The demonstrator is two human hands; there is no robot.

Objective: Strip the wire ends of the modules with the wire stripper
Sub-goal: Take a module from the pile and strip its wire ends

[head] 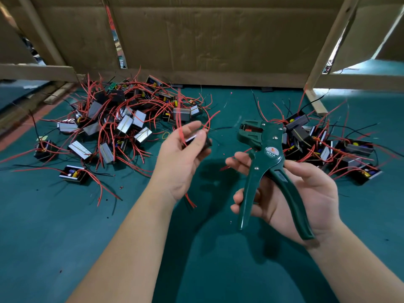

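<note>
While left hand (pixel 183 154) pinches module (pixel 197 139) mid-air, blurred, grip seemingly loose, right hand (pixel 306 193) holds wire stripper (pixel 262 154), handles spread, fingers lightly curled: tool could slip, red wire (pixel 208 122) miss jaws.

Tabletop (pixel 54 237) has a green mat on it; along the left edge runs a red-orange stripe (pixel 28 125). At the back stands a wall of brown cardboard (pixel 218 36), w/ a narrow slit (pixel 118 47) in its left part. The frame around it is of raw wood: a slanted post (pixel 328 44) on the right, a horizontal beam (pixel 37 72) on the left, a low board (pixel 218 79) along the bottom. A short wood piece (pixel 317 103) lies at the foot of the right post. One yellow rubber band (pixel 166 134) lies on the mat, approx. in the middle. Small red and dark crumbs are scattered on the mat, too small to identify.
</note>
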